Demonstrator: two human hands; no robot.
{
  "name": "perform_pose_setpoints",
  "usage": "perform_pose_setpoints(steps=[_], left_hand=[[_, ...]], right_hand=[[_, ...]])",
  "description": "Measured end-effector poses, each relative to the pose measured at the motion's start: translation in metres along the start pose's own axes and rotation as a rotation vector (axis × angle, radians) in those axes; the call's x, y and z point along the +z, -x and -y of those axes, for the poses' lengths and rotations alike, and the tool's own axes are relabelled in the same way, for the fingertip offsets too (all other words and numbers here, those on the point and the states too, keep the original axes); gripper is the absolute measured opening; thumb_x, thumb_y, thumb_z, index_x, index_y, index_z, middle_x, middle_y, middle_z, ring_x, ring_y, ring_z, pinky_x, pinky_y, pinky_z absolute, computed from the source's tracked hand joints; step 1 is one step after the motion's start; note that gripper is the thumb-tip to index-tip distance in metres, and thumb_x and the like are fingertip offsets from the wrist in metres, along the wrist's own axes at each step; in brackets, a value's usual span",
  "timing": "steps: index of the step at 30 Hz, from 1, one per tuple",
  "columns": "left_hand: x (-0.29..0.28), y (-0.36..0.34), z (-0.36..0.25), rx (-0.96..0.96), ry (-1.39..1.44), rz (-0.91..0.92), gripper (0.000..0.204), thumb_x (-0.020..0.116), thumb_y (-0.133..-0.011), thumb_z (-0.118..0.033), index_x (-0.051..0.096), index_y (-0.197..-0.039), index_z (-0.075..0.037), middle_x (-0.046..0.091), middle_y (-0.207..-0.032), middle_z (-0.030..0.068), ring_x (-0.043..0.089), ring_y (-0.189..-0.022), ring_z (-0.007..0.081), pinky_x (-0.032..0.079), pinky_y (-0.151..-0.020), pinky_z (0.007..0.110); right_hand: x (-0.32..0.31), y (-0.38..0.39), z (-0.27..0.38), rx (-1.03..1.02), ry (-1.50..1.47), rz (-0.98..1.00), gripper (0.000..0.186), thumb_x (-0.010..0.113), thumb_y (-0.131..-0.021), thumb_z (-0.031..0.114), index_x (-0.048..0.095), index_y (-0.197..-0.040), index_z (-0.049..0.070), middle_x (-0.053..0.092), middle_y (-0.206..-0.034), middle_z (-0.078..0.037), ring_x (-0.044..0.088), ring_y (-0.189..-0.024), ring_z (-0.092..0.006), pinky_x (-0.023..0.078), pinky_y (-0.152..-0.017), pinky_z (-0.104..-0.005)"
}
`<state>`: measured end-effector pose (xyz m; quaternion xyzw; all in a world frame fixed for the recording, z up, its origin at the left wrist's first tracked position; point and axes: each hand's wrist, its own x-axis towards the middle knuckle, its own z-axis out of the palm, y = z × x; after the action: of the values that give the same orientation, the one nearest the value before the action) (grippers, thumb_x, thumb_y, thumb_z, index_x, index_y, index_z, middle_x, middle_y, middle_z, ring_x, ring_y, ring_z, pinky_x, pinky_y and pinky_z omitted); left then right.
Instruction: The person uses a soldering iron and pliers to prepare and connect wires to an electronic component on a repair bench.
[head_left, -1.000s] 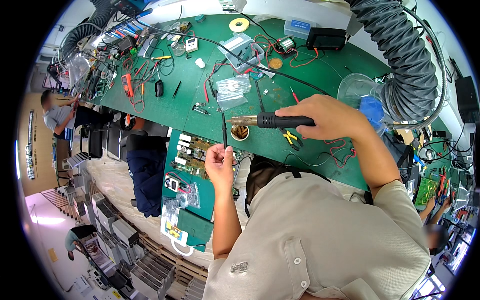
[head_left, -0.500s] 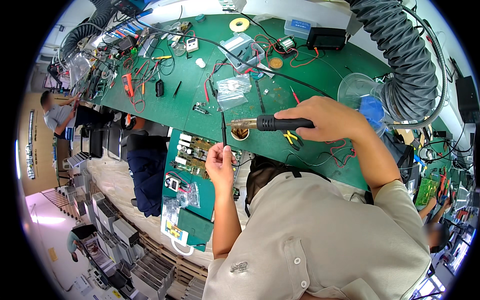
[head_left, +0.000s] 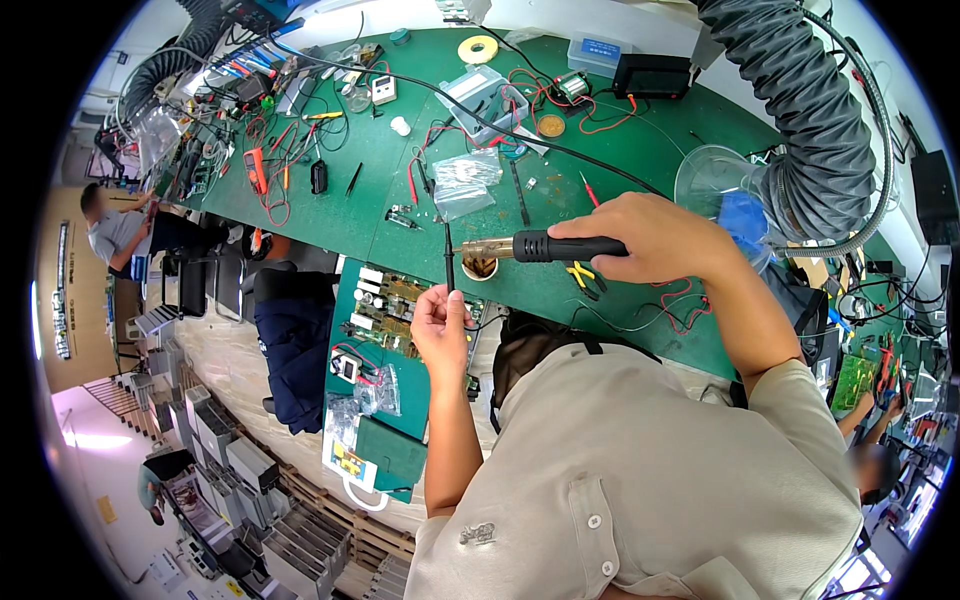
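Observation:
My right hand (head_left: 655, 238) is wrapped round the black handle of a hot-air gun (head_left: 545, 247), held level over the bench. The gun's metal nozzle points left, its tip close beside a thin black test probe (head_left: 449, 262). Pinched upright between the fingers of my left hand (head_left: 441, 325) is that probe; a thin dark lead shows beside the hand. Whether nozzle and probe touch, I cannot tell. Below the nozzle stands a small cup (head_left: 480, 270) of brownish pieces, partly covered by the gun.
Plastic bags (head_left: 467, 180) and yellow-handled pliers (head_left: 586, 282) lie on the green bench (head_left: 330, 225). A populated circuit board (head_left: 385, 308) sits left of my left hand. A ribbed extraction hose (head_left: 815, 130) with a clear hood is at right. Other people stand or sit farther off.
My hands and the hot-air gun are almost still. The probe's upper part has shifted very slightly right. In the lower-left background, a person has moved a little.

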<state>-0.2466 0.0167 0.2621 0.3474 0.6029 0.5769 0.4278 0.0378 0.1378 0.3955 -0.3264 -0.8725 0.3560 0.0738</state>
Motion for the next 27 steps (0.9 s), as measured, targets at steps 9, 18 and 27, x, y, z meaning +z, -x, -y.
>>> perform_pose_setpoints(steps=[9,18,27], left_hand=[[0.0015,-0.0007,-0.0020,0.002,-0.006,-0.002,0.011,0.061,-0.094,-0.006,0.056,-0.100,0.002,0.057,-0.074,0.0007,0.051,-0.059,0.0049,0.044,-0.052,0.020],[0.0010,-0.0014,0.0006,0.014,-0.019,-0.003,0.011,0.061,-0.094,-0.005,0.056,-0.100,0.002,0.058,-0.074,0.0013,0.052,-0.057,0.0050,0.044,-0.051,0.020],[0.0008,-0.0014,0.0007,0.004,-0.023,0.007,0.012,0.061,-0.093,-0.006,0.056,-0.101,0.002,0.057,-0.075,0.0015,0.052,-0.059,0.0057,0.044,-0.053,0.020]], right_hand=[[-0.0006,-0.0002,-0.0010,-0.007,0.009,-0.021,0.050,0.059,-0.072,0.014,0.064,-0.123,0.014,0.061,-0.066,-0.012,0.059,-0.059,-0.0299,0.046,-0.057,-0.0415],[-0.0030,-0.0004,-0.0005,0.015,-0.016,0.002,0.053,0.060,-0.071,0.011,0.063,-0.124,0.013,0.061,-0.069,-0.012,0.060,-0.063,-0.0309,0.045,-0.058,-0.0407],[-0.0051,-0.0005,-0.0029,0.020,-0.024,-0.005,0.054,0.059,-0.071,0.011,0.063,-0.125,0.013,0.063,-0.072,-0.012,0.061,-0.065,-0.0304,0.046,-0.059,-0.0396]])
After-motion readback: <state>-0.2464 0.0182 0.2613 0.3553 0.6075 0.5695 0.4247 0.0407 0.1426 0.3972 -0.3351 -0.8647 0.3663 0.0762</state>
